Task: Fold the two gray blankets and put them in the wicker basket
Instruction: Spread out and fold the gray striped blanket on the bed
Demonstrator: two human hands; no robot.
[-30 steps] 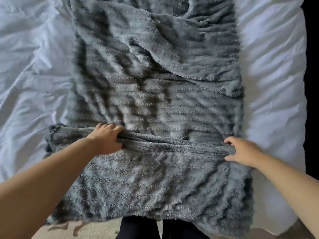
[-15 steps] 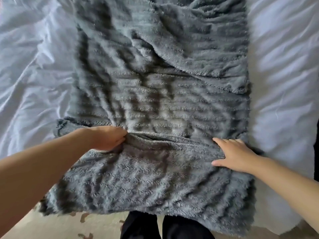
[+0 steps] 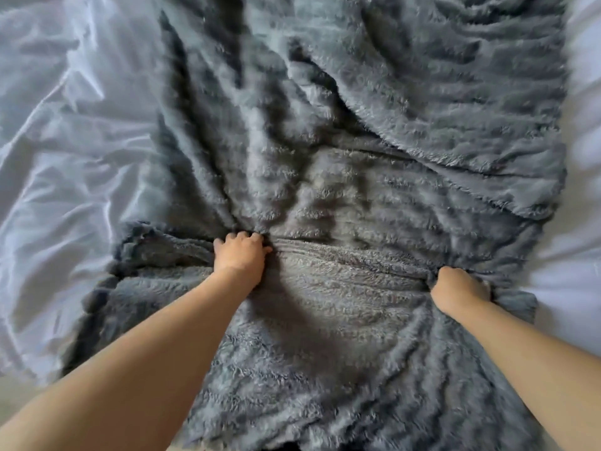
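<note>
- Right hand [image 3: 460, 289] went from flat to fisted, clutching blanket [image 3: 357, 141] fold.
- Left hand [image 3: 242, 257] grips same fold, fingers curled.
- Beyond both, blanket covers bed [image 3: 65, 157].

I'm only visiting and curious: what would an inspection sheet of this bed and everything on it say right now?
Surface: white sheet, wrinkled, covering the bed.
Job's things: gray blanket spread over the sheet, rumpled, with a ridge bunched between the hands; a second blanket cannot be told apart; basket not in view.
Clutter: nothing seen.
Hands: left hand and right hand each grip the blanket at the ridge, fingers curled into the pile.
Cables: nothing seen.
Surroundings: only slivers below the bed edge, too blurred to tell.
</note>
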